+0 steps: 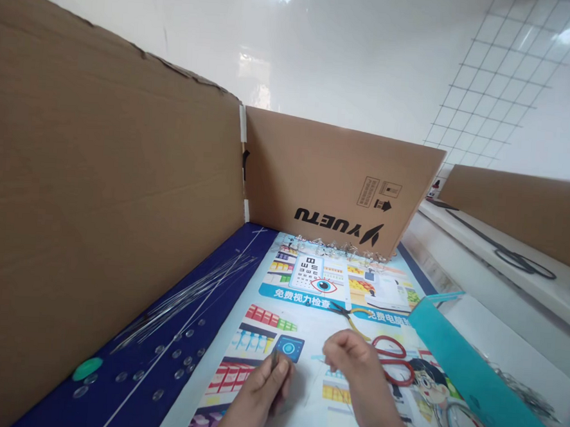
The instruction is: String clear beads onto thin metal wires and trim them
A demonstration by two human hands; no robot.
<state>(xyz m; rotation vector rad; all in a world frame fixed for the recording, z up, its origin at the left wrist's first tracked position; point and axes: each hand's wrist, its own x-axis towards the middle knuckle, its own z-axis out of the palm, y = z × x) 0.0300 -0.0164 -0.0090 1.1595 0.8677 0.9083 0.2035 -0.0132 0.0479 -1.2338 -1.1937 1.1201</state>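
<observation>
My left hand is closed in a pinch, thumb against the fingers, low in the middle of the view. To its right, my right hand is closed too, its fingertips pressed together. Both seem to pinch a thin wire, which shows only as faint lines near the fingers; its shape is hard to make out. Just beyond the right hand are pliers with yellow handles. Scissors with red handles lie close beside that hand, on the printed poster sheet.
A bundle of straight wires lies left, near small clear discs and a green piece. Cardboard walls stand left and behind, with bent wire pieces along the back. At right are a teal box and a wire coil.
</observation>
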